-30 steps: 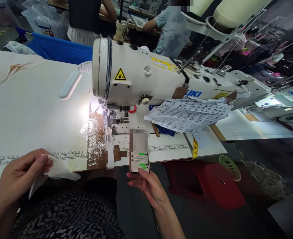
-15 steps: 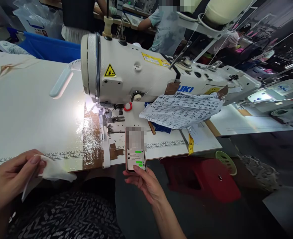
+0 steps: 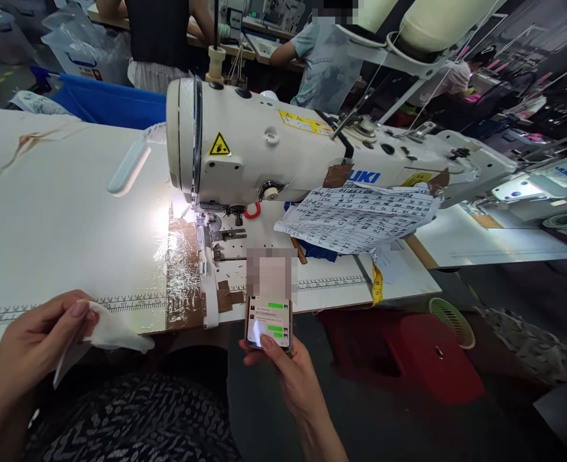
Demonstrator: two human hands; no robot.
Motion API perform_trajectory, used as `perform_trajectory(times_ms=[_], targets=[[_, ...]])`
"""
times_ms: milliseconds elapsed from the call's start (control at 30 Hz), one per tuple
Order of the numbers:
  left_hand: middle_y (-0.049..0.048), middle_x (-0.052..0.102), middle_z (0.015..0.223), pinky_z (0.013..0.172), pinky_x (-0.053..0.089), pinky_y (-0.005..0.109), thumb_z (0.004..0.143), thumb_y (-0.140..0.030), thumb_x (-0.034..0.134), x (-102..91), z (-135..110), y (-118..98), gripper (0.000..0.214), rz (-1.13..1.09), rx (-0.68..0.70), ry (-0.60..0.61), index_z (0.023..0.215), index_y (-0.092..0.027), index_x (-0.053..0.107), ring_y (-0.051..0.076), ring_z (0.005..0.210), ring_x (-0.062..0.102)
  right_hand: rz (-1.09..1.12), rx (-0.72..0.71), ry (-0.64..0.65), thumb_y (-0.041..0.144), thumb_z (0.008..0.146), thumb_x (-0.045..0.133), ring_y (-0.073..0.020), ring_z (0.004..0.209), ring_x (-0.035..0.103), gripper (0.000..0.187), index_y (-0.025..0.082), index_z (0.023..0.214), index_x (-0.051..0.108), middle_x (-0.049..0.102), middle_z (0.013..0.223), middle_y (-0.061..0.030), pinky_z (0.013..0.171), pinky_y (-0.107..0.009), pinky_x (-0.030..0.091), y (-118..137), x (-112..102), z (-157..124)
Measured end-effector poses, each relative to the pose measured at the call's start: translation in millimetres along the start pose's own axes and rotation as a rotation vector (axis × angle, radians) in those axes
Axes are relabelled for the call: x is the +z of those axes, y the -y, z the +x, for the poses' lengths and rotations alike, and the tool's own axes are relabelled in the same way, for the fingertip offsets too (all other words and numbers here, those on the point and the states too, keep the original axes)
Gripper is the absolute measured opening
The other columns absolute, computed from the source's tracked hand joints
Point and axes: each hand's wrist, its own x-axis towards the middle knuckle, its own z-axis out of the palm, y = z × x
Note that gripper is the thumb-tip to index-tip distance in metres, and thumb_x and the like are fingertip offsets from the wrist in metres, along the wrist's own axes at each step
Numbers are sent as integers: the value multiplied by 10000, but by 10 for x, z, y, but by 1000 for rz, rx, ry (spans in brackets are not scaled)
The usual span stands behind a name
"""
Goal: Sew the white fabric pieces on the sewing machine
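Right grip (image 3: pixel 287 375) is clasping a slim lit smartphone (image 3: pixel 268 321), seemingly reading messages; left grip (image 3: pixel 35 340) is pinching a soft white cloth piece (image 3: pixel 114 333)

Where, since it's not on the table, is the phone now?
Head view, low centre: the phone is held in the right hand, just before the table edge, below the sewing machine.

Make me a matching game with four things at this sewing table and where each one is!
Things:
1 phone
2 white cloth
3 printed sheet
4 red stool

Places:
A low down, beside the green basket
B in the left hand
C draped against the sewing machine
D in the right hand

Pairs: 1-D, 2-B, 3-C, 4-A
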Motion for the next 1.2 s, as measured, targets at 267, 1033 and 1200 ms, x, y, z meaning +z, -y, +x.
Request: perform_trajectory(times_ms=[267, 1033, 1200], targets=[[-20, 568, 626, 548, 373, 234, 902, -444, 553, -17, 20, -7, 372, 84, 54, 0, 614, -209, 572, 140, 588, 500, -98, -162, 128, 415, 887, 714, -198, 710, 751, 251, 218, 1036, 756, 779, 924, -70, 662, -325, 616, 0, 218, -146], [169, 735, 912, 767, 516, 360, 786, -915, 366, 496, 156, -224, 930, -1065, -38, 688, 1077, -86, 672, 289, 894, 690, -59, 117, 745, 454, 803, 777, -237, 755, 759, 360, 197, 1051, 729, 800, 864, -81, 786, -403, 600, -172, 1410, 36], [182, 734, 922, 761, 504, 358, 785, -929, 319, 461, 178, -207, 976, -1036, -55, 756, 1091, -71, 669, 295, 897, 691, -66, 141, 706, 456, 823, 763, -257, 814, 766, 349, 179, 1032, 724, 795, 799, -82, 808, -413, 602, -183, 1450, 26]])
